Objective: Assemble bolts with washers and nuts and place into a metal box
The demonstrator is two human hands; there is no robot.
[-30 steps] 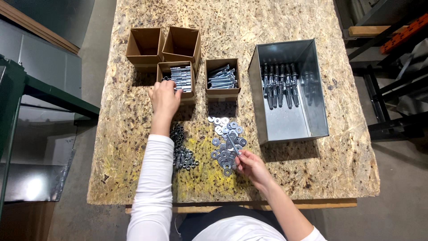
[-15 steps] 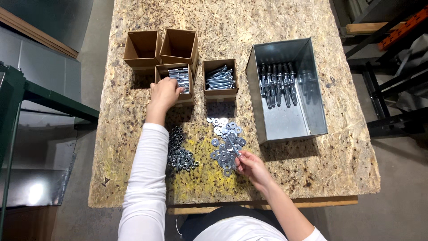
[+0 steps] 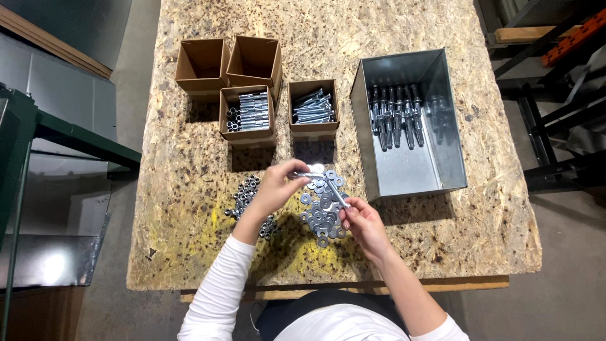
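Both hands meet over the washers (image 3: 322, 211) at the tabletop (image 3: 442, 246) centre. The left hand (image 3: 276, 187) pinches a sleeve (image 3: 308, 175); the right hand (image 3: 363, 221), at its 4 o'clock, grips a bolt (image 3: 336, 193) slanting toward 11 o'clock. Nuts (image 3: 247, 196) lie at 9 o'clock of the washers, cardboard boxes (image 3: 247, 113) at 12, a metal bin (image 3: 410, 120) at 2.

A workshop

The surface (image 3: 442, 246) is rough chipboard with small cardboard boxes (image 3: 247, 115) of bolts, a metal bin (image 3: 442, 164), piles of washers (image 3: 320, 211) and nuts (image 3: 243, 196), over a bare concrete floor (image 3: 555, 265).
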